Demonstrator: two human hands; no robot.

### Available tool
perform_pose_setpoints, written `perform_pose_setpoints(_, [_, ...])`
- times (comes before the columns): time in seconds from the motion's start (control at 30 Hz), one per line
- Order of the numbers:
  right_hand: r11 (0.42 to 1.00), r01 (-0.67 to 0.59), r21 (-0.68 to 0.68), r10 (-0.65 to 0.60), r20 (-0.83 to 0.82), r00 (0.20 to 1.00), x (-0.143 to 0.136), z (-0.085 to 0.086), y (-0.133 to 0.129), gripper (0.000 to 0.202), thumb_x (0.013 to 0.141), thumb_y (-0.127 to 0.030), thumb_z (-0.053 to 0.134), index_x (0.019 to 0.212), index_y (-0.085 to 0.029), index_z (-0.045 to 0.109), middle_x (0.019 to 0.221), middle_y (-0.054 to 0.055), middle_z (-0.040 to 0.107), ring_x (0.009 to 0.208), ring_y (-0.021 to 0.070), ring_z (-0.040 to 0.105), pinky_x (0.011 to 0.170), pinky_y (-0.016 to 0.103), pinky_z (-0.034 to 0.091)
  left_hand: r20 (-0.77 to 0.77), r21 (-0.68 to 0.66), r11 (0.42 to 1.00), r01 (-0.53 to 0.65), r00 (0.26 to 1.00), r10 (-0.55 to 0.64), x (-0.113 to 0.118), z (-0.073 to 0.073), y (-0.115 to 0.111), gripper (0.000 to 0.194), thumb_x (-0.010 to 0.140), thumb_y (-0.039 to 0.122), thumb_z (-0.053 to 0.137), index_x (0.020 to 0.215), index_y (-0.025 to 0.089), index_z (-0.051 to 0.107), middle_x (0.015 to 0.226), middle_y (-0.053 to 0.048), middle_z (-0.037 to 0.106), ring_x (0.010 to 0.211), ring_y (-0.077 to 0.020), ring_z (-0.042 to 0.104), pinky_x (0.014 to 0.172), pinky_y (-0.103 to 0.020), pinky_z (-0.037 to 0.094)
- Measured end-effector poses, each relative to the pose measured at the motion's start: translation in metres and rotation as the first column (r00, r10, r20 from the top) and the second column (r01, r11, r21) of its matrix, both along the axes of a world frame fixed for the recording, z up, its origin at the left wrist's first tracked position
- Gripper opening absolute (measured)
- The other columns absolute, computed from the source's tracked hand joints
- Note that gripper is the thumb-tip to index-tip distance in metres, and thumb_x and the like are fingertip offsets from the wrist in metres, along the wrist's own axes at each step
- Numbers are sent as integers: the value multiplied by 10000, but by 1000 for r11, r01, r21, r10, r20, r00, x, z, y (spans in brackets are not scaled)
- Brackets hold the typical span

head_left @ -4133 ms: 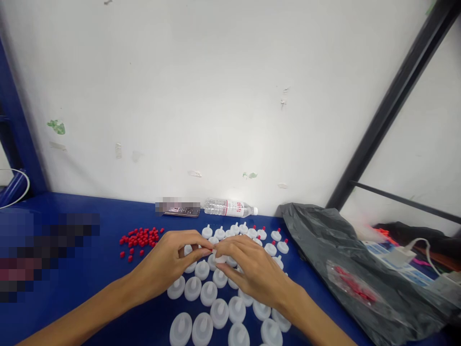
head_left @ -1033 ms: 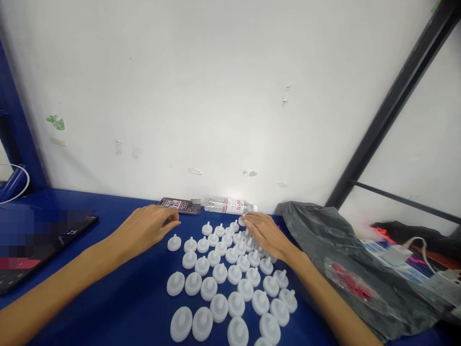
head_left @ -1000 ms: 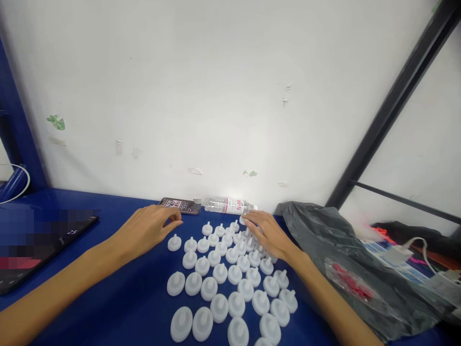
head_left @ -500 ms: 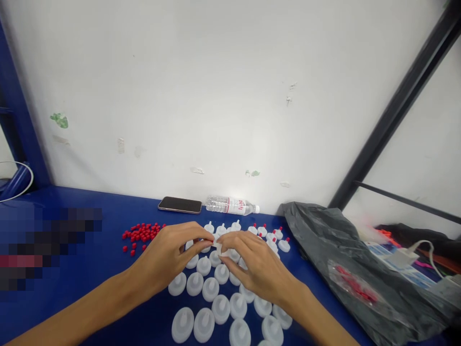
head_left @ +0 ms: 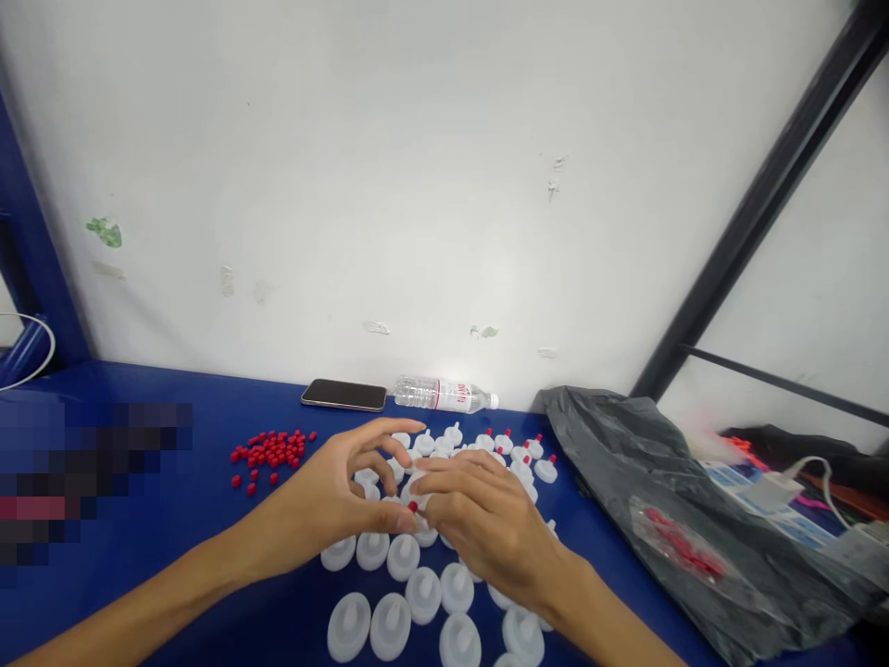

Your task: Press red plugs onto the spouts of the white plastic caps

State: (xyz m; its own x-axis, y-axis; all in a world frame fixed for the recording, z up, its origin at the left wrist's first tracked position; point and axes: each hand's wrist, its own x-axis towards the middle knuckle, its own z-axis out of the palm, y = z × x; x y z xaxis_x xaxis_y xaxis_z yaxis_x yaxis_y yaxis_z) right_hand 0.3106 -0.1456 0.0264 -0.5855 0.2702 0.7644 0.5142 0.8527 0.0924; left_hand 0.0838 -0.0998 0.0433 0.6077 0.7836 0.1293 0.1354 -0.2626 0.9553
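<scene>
My left hand [head_left: 351,491] has its fingers spread above the white caps, its thumb beside a small red tip [head_left: 413,507]. Against that tip, my right hand [head_left: 479,519] has its fingers closed round a white cap, mostly hidden by the fingers. Rows of round white caps with nozzles [head_left: 390,626] stand below and around both hands. Behind my right hand, several white caps carry red tips [head_left: 545,470]. Left of my left hand lies a loose pile of small red pieces [head_left: 274,449] on the blue table [head_left: 153,519].
A phone [head_left: 344,395] and a clear plastic bottle [head_left: 444,394] lie along the wall. At the right, a dark grey plastic bag [head_left: 625,491] bears a clear packet of red pieces [head_left: 684,547]. A white charger with a cable [head_left: 770,491] sits further right.
My left hand has opened, its fingers now spread apart. My right hand has moved slightly down and left, and a red tip now shows between the hands.
</scene>
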Motion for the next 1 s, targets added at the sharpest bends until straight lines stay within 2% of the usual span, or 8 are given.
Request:
perform_pose_setpoints(0.17, [998,-43,35,45,-53,998,-8,1,-7,216,1024,-40,530,1029,-244,598,1039,12,829,1101,157,755,979,352,516,33,-146,945,292,956,-291,1,5,-6,429,826,343,819,1236,224,772,1063,-76,813,1030,-257,734,880,-345,564])
perform_pose_setpoints(0.57, [999,-42,3,42,-104,994,-15,6,-12,215,1002,-114,663,1208,-174,650,971,36,814,937,166,752,832,332,535,-21,-74,956,284,958,-286,4,4,-10,254,819,376,779,1002,204,818,909,-46,808,855,-224,719,775,-307,547])
perform_pose_setpoints(0.63, [999,-32,-21,29,-128,991,-8,13,-11,161,995,-136,674,1145,-194,689,969,31,813,888,175,747,821,345,540,-48,8,974,225,973,-224,2,7,-9,336,905,493,671,1053,221,805,1012,-49,808,924,-232,712,818,-313,541])
perform_pose_setpoints(0.73, [974,129,-187,-160,-162,974,20,33,-6,113,986,-202,687,1083,-239,731,967,14,813,876,195,747,828,355,551,-150,264,964,-29,986,70,-5,8,3,466,999,565,471,1015,230,794,997,-44,795,890,-223,688,785,-315,525])
perform_pose_setpoints(0.8, [848,316,-425,-380,-72,922,49,47,-2,94,963,-331,706,1004,-266,761,941,10,804,851,208,743,787,335,561,-256,539,830,-142,911,322,-15,7,18,441,1002,509,456,971,213,782,922,-60,777,857,-237,671,769,-339,509])
perform_pose_setpoints(0.87, [649,468,-600,-511,111,852,81,59,3,152,914,-410,724,892,-268,775,834,10,792,770,215,724,712,313,535,-343,756,650,-78,798,495,-28,8,36,406,979,428,448,950,191,776,916,-98,759,895,-277,667,784,-379,498])
perform_pose_setpoints(0.9, [565,516,-644,-547,176,818,96,63,4,191,881,-434,739,838,-250,768,795,21,784,737,215,710,698,310,520,-393,792,609,-26,742,543,-36,9,44,404,968,399,431,937,189,775,917,-112,749,898,-289,670,771,-388,496])
perform_pose_setpoints(1.0, [329,544,-772,-528,327,784,132,66,6,234,834,-451,754,821,-218,733,773,31,777,749,220,703,682,297,494,-548,741,670,35,608,574,-57,16,61,357,923,368,450,875,213,768,937,-117,740,787,-264,682,709,-376,495])
